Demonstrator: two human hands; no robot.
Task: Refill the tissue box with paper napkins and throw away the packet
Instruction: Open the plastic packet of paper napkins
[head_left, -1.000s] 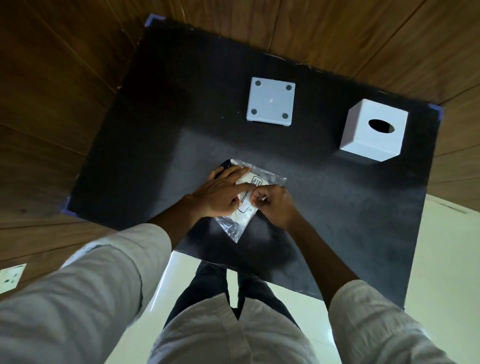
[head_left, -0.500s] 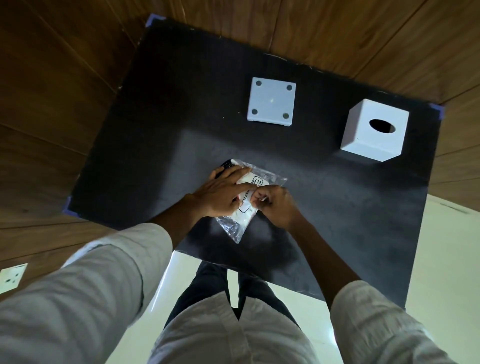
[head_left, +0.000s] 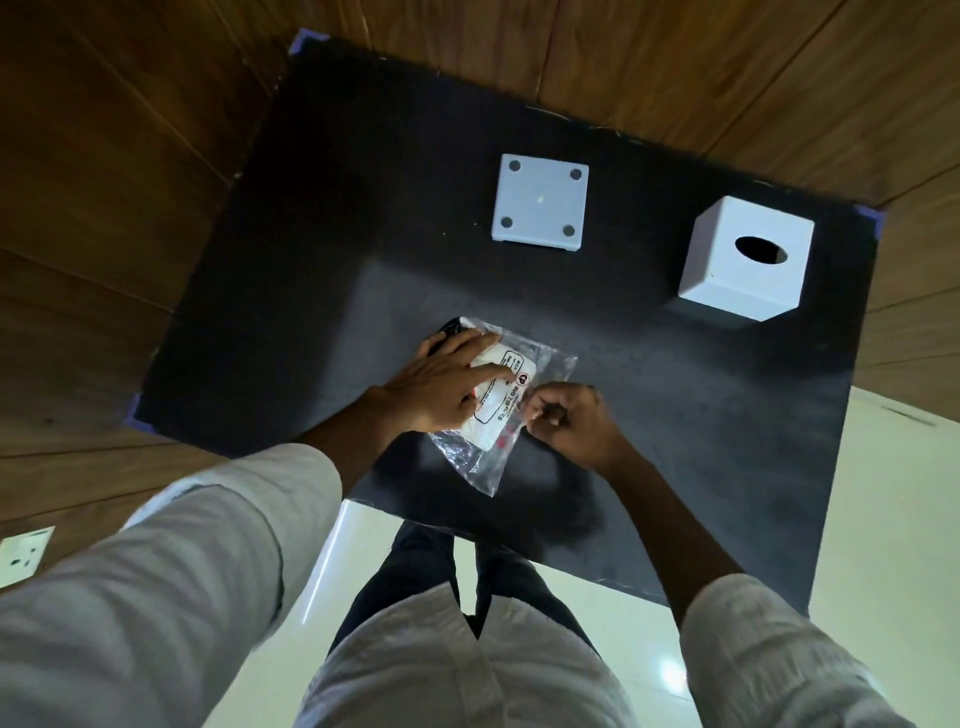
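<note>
A clear crinkled plastic packet (head_left: 501, 410) of white folded paper napkins is seen lying on the black rectangular mat (head_left: 363, 218), near its front edge and roughly midway across. A white label with black and red print is shown on the packet's upper face, and loose transparent film extends beyond the napkin stack at the near end and at the far right corner. The packet is pressed flat by the left hand (head_left: 441, 384), whose fingers are spread wide and laid palm-down over its left half, the forefinger stretched across the label. The film at the packet's right edge is pinched by the right hand (head_left: 566, 421), which is curled into a loose fist with thumb and forefinger closed narrowly on the plastic. The packet thus lies beneath the left fingers and just beside, and touching, the right fingertips (head_left: 532, 413).

Well apart from the packet, toward the far side of the mat, a white square plastic base plate with four round grey feet (head_left: 540, 202) is laid flat. To its right, a white cube-shaped tissue box cover with an oval opening on top (head_left: 745, 260) stands near the mat's right edge. Pale rolled sleeves are seen on both forearms
</note>
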